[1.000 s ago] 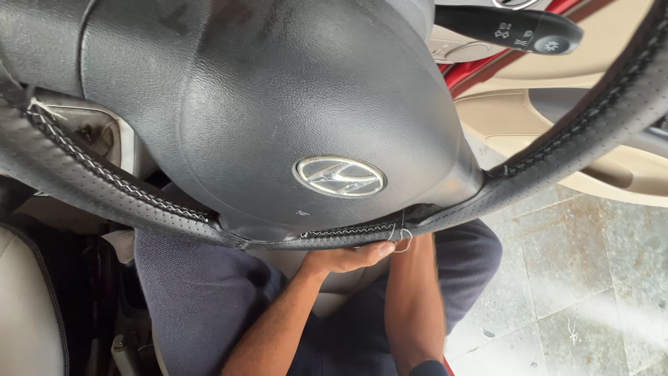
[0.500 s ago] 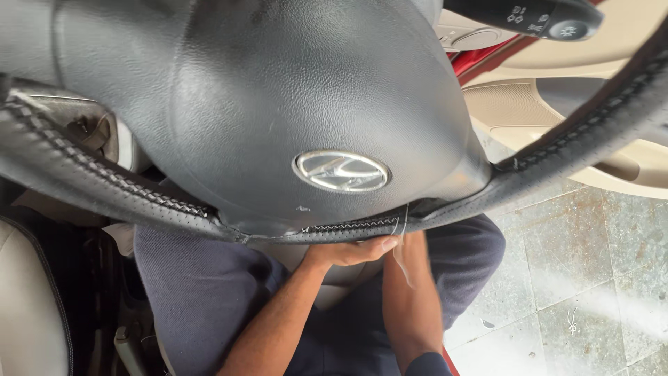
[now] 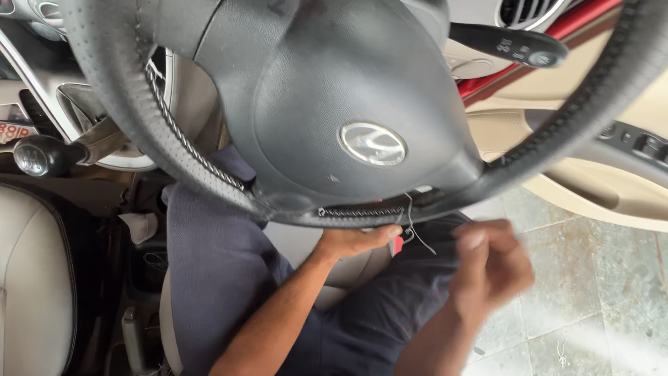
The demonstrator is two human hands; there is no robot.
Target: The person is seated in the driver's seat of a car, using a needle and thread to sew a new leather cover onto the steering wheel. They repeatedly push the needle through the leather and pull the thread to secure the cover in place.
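Stitching along the steering wheel cover (image 3: 362, 211) is staying pinned under the left hand (image 3: 355, 241), fingers curled beneath the rim, while the right hand (image 3: 490, 268), newly dropped away and blurred, is seemingly pinching the thread (image 3: 417, 233) taut.

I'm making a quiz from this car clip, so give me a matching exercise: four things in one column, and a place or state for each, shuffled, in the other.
Things:
1. left hand
2. right hand
3. gear knob
4. thread

Places or states:
A. dangling loose from the stitched seam
B. at the far left, beside the pale seat
C. pressed under the bottom of the steering wheel
D. blurred, held away to the right of the wheel rim

Pairs: 1-C, 2-D, 3-B, 4-A
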